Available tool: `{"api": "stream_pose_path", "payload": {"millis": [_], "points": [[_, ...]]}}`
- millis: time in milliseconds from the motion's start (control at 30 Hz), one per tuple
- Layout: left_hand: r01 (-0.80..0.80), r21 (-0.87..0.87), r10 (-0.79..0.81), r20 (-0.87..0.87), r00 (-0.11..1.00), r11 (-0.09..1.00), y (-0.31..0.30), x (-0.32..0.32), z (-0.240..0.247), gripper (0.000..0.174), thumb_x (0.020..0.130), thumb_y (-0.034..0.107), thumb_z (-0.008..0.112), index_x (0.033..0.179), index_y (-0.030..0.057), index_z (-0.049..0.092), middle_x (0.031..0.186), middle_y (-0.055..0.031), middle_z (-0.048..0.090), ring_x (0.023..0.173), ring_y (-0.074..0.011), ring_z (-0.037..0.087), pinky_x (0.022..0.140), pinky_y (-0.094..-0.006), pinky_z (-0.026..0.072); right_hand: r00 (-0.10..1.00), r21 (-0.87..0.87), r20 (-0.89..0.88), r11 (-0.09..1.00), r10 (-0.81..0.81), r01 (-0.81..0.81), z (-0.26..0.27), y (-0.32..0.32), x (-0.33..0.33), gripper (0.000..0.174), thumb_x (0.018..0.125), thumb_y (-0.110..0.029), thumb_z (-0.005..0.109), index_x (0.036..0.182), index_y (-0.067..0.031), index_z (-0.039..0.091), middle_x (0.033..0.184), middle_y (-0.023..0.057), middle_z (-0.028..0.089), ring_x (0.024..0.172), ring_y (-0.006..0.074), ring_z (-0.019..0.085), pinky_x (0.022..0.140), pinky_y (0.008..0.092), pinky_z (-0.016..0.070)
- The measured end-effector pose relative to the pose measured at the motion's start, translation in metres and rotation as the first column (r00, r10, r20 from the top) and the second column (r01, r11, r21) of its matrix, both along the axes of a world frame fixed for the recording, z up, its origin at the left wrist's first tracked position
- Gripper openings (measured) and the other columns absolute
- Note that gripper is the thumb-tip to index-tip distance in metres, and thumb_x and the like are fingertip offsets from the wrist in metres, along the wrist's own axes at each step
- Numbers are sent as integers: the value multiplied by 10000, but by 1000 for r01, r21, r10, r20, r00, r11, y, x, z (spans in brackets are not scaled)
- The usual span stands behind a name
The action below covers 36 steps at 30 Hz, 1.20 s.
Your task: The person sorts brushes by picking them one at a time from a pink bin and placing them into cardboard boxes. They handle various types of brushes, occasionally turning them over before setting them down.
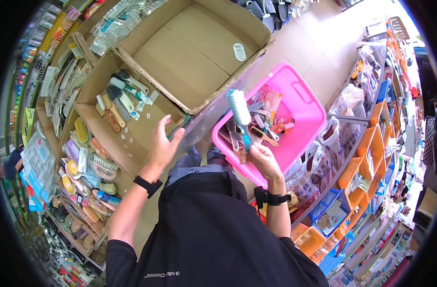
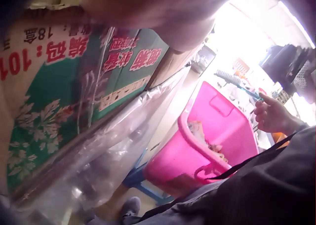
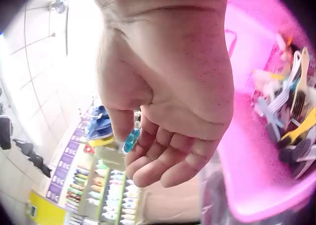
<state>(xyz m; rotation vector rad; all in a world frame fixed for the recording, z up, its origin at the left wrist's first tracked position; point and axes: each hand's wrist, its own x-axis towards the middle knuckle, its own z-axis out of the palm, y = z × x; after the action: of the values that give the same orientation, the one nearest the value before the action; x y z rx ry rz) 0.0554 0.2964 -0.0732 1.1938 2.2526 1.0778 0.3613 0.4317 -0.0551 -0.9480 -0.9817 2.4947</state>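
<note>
My right hand (image 1: 265, 160) grips a hairbrush by its translucent teal handle (image 3: 131, 140), with thumb and curled fingers around the handle's end. The brush head (image 1: 239, 109), pale with a teal edge, points up and away over a pink plastic tub (image 1: 300, 107). Several combs and brushes (image 1: 256, 129) lie jumbled inside the tub. My left hand (image 1: 163, 146) holds nothing, its fingers spread beside the near edge of a cardboard box (image 1: 137, 148). In that box a cluster of hairbrushes (image 1: 125, 98) lies at the far side.
A larger cardboard box (image 1: 190, 43) stands beyond, with a white tag inside. Packed brushes (image 1: 84, 158) fill the shelf at left. At right, orange baskets (image 1: 350, 172) and plastic bags (image 1: 319, 162) line a rack. A green printed carton (image 2: 54, 116) stands beside the tub.
</note>
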Motion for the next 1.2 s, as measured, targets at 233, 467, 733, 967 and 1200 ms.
{"api": "stream_pose_path", "payload": {"millis": [233,467,733,967,1200], "points": [[79,189,-205,899,388,979,-3,14,69,298,1006,299,580,1138,37,627,931,-12,664,842,-96,612,813,-272,497,961,117,63,955,268,-274,34,-40,-106,310,1012,-276,562,1092,15,631,973,77,682,881,141,650,812,295,522],[-94,-10,52,888,457,996,-38,-51,36,256,992,283,599,1031,36,653,896,-10,673,788,-76,617,692,-243,492,862,256,254,829,438,-497,42,-65,-173,342,1032,-292,523,1122,17,637,992,67,683,895,122,632,833,271,510],[-285,-218,359,546,757,933,-54,-206,-58,384,970,363,587,882,-6,649,702,-65,650,586,-155,635,525,-280,482,816,319,314,756,485,-572,53,-81,-183,394,1043,-327,494,1218,7,605,1023,60,679,924,112,616,846,270,498],[-358,-412,535,490,689,838,-55,-272,-123,421,1000,345,528,944,-60,627,767,-148,679,552,-234,676,431,-327,522,875,267,333,855,351,-445,58,-85,-155,393,1041,-330,493,1235,-2,592,1071,77,670,972,137,621,871,284,499],[-504,-430,643,284,712,749,-45,-303,-127,534,906,427,653,1016,-94,616,879,-198,686,786,-328,710,648,-418,555,902,249,340,899,266,-359,51,-82,-132,383,1036,-321,502,1231,-3,591,1060,69,671,967,140,628,856,289,502]]}}
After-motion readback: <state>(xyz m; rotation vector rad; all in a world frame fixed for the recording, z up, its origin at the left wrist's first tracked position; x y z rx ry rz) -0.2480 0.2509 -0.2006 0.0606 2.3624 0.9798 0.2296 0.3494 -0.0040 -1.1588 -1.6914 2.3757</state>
